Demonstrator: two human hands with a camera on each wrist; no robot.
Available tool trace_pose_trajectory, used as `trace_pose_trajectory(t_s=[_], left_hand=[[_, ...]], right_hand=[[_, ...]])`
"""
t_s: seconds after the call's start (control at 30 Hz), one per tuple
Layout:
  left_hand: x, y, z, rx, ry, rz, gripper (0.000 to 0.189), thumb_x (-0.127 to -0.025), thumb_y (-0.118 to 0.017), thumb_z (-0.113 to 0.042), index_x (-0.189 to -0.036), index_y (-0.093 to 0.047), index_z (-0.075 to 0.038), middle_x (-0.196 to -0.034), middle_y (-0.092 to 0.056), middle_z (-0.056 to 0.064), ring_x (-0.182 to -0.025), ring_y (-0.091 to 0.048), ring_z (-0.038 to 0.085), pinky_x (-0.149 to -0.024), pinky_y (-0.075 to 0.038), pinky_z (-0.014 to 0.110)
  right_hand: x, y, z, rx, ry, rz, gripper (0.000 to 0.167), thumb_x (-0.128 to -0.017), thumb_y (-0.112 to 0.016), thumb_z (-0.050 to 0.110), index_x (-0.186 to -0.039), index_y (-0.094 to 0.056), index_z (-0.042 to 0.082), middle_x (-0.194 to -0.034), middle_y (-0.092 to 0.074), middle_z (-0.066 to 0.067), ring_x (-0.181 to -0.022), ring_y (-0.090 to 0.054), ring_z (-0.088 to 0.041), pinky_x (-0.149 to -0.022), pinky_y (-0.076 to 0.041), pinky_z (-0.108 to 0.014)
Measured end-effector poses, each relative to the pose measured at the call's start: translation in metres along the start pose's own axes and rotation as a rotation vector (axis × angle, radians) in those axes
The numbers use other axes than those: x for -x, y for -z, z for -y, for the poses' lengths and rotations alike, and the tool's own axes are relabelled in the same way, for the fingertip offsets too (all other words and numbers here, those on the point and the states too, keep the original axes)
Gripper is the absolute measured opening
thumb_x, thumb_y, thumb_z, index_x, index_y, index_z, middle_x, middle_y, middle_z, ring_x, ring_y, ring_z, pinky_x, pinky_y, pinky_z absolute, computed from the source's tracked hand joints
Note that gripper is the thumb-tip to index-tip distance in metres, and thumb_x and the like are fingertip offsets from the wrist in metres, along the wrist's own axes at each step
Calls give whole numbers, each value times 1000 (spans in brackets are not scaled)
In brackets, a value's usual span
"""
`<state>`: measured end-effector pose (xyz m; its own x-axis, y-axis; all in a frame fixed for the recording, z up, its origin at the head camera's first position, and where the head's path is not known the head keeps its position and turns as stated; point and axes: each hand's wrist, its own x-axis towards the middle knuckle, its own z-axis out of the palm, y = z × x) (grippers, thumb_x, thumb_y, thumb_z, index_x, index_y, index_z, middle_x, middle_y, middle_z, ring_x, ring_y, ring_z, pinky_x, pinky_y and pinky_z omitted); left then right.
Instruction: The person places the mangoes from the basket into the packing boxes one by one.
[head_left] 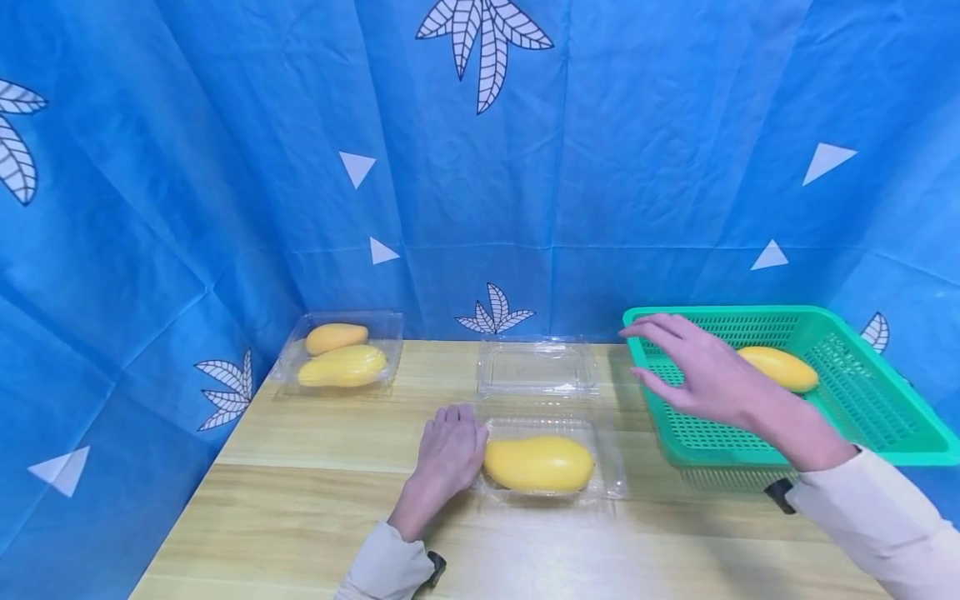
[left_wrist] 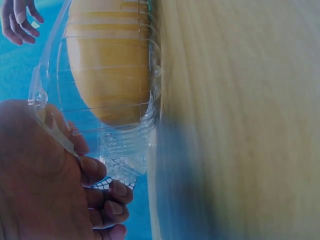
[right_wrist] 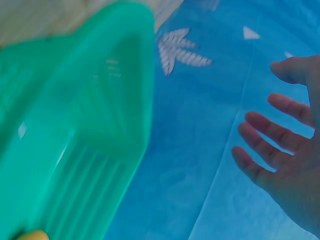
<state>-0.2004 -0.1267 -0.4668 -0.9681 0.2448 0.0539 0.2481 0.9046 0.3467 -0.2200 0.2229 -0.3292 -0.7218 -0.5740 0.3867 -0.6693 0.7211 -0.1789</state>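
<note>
In the head view, a yellow mango [head_left: 538, 464] lies in an open clear plastic clamshell box [head_left: 611, 467] at the table's front middle. My left hand [head_left: 450, 446] is at the box's left side; in the left wrist view its thumb and curled fingers [left_wrist: 92, 170] pinch the rim near a corner. My right hand [head_left: 697, 367] hovers above the left part of a green basket [head_left: 750, 457], fingers spread and holding nothing. Inside that basket lies another mango [head_left: 780, 369], partly behind my right forearm. The right wrist view shows the right hand [right_wrist: 285, 145] apart from the basket wall.
The box's raised lid [head_left: 536, 369] leans away toward the blue curtain [head_left: 480, 192]. At the back left of the wooden table [head_left: 300, 492] stands another clear box [head_left: 393, 333] with two fruits, one wrapped in pale netting [head_left: 343, 367].
</note>
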Motion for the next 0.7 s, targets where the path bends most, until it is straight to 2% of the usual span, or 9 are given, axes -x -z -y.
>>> trace_pose_trajectory(t_s=[0.3, 0.57, 0.7], left_hand=[[3, 0, -2, 10, -9, -15, 24, -104, -41, -20, -83, -44, -9, -78, -41, 6, -74, -39, 24, -69, -37, 37], [2, 2, -2, 7, -5, -7, 25, -105, -41, -21, -85, -45, -8, -78, -41, 6, -74, -39, 24, -69, -37, 37], [1, 2, -1, 9, -3, -1, 24, -105, -41, -21, -86, -45, -7, -79, -41, 7, -74, -39, 24, -69, -37, 37]], right_hand=[[6, 11, -39, 43, -57, 21, 45, -90, -78, 26, -131, -64, 13, -130, -62, -7, -120, -57, -31, -90, -52, -56], [10, 19, -75, 83, -195, 138, 52, -97, -69, 33, -141, -55, 9, -137, -56, -17, -124, -53, -41, -93, -48, -65], [14, 19, -96, 106, -211, 181, 51, -97, -69, 31, -139, -55, 5, -136, -57, -22, -119, -56, -45, -91, -48, -66]])
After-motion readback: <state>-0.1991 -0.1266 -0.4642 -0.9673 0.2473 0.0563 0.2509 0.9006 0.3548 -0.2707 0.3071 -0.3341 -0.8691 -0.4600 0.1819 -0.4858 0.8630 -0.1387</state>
